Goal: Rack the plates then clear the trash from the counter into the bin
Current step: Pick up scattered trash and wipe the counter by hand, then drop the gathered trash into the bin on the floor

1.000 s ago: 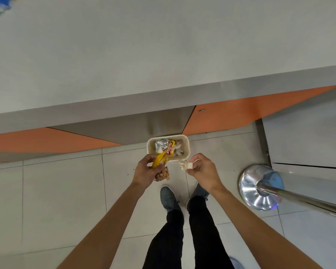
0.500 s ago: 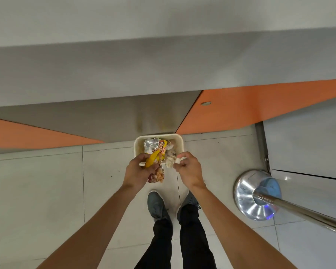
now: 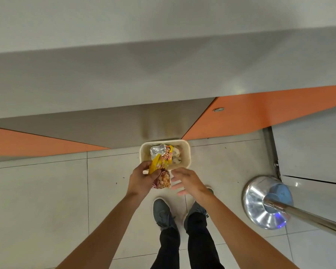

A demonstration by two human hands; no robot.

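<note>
A small cream bin (image 3: 187, 154) stands on the floor tiles below the counter edge, with a silver foil wrapper (image 3: 157, 150) and crumpled paper (image 3: 177, 156) inside it. My left hand (image 3: 142, 181) is shut on a yellow and red snack packet (image 3: 162, 171), which hangs over the bin's near rim. My right hand (image 3: 188, 182) hovers just right of the packet, fingers spread, holding nothing.
The grey counter (image 3: 124, 65) juts out overhead, with orange panels (image 3: 260, 107) beneath it. A chrome stanchion base (image 3: 260, 202) and its pole (image 3: 308, 216) stand to the right. My shoes (image 3: 163, 212) are just behind the bin.
My right hand let go of the white crumpled paper over the bin and now is open and drawn back slightly. The left hand still holds the snack packet.
</note>
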